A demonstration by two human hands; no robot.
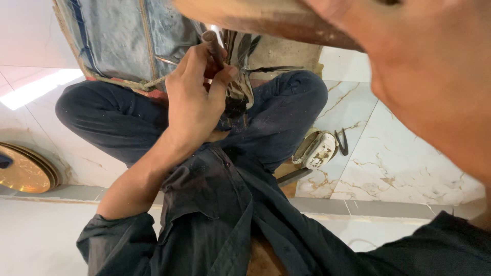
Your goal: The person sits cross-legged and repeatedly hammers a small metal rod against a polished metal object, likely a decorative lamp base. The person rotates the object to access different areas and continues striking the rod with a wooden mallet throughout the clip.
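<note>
Hands worked apart: the left hand was clamped around a dark metal punch, its tip set on a shiny metal piece held over the lap. At far left a brass plate lay on the marble floor, with open tile beyond the knees. Further right lay a white sandal. Blurred and close, the right hand perhaps gripped a wooden handle.
</note>
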